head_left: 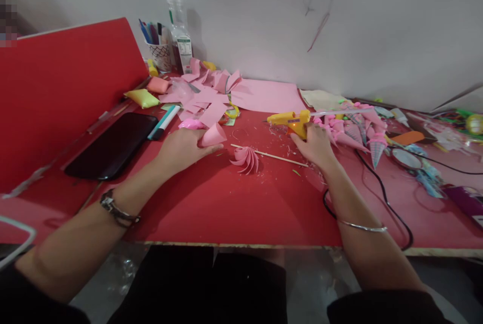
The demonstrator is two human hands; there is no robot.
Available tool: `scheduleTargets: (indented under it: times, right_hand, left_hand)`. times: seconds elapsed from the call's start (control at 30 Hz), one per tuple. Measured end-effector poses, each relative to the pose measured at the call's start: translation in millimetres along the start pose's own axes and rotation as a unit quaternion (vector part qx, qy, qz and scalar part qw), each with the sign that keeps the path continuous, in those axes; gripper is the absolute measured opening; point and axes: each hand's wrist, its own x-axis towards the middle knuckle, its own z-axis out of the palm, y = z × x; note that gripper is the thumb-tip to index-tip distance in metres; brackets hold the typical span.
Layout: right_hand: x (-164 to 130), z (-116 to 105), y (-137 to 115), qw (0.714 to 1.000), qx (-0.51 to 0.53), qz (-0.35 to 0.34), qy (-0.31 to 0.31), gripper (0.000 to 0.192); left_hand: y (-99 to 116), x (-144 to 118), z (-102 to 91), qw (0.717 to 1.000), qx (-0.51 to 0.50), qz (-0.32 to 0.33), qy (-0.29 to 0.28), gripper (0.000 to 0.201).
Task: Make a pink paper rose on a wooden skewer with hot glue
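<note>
My left hand (183, 149) is closed on a curled piece of pink paper (213, 135), which looks like a rolled cone or tube. Bright pink clay or a packet (191, 123) shows just behind that hand. To the right, my right hand (316, 145) grips the handle of a yellow glue gun (292, 120). Its nozzle points left, and a clear glue stick (335, 111) sticks out of its back. On the table between my hands lies a fanned pink paper swirl (247, 159), beside a thin wooden stick (281, 157).
Pink paper scraps (204, 97) and a pink sheet (266, 93) cover the back. Pink paper cones (364, 130) pile up at right, near a black cable (383, 190). A phone (113, 145), markers (164, 122), a pen cup (160, 56) and a bottle (181, 39) stand or lie left.
</note>
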Motion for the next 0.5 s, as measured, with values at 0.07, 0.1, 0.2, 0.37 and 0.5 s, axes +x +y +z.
scheduleTargets:
  times: [0.07, 0.1, 0.2, 0.37, 0.5]
  right_hand:
    - [1, -9, -2, 1.0, -0.01, 0.005, 0.0, 0.032]
    - [1, -15, -4, 1.0, -0.016, 0.014, -0.007, 0.035]
    - [1, -39, -10, 0.997, -0.052, 0.059, -0.027, 0.041]
    - [0, -61, -23, 0.996, -0.039, 0.056, -0.063, 0.036]
    - [-6, -52, -44, 0.982, 0.124, -0.112, -0.086, 0.022]
  left_hand:
    - [0, 0, -0.2, 1.0, 0.0, -0.002, 0.0, 0.049]
    - [0, 0, -0.4, 1.0, 0.003, -0.004, -0.003, 0.05]
    - [1, -1, -1.7, 1.0, 0.019, -0.004, -0.016, 0.053]
    - [1, -2, -3.1, 0.999, 0.036, -0.015, -0.019, 0.052]
    - [0, -1, -1.5, 0.999, 0.049, -0.014, -0.012, 0.052]
